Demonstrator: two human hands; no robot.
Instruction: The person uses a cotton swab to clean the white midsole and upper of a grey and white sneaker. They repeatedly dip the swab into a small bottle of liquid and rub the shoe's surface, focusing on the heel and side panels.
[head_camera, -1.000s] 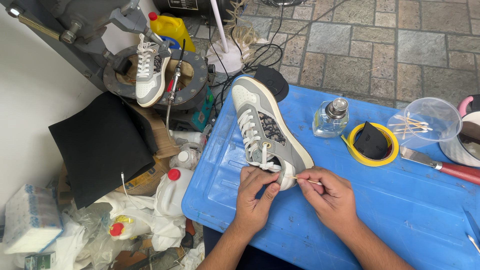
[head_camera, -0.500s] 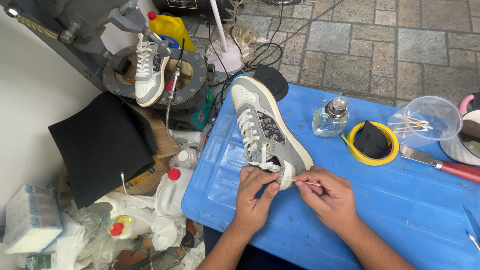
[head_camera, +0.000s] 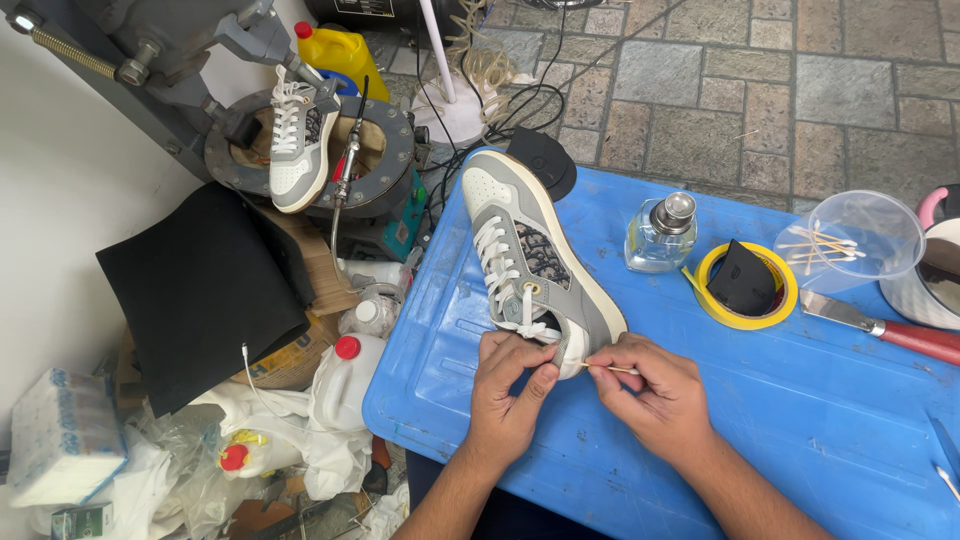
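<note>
L hand keeps pinching the heel of the grey shoe on the blue table. R hand, fingers shut on a thin stick, has barely moved; tip stays at the heel, so rubbing goes on.

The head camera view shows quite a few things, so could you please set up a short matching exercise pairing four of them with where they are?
Things:
1. cotton swab
2. second sneaker
3. glass bottle
4. black wedge

Places:
A. inside the yellow tape roll
B. on the round metal machine
C. pinched in the right hand
D. upright on the blue table

Pairs: 1-C, 2-B, 3-D, 4-A
</note>
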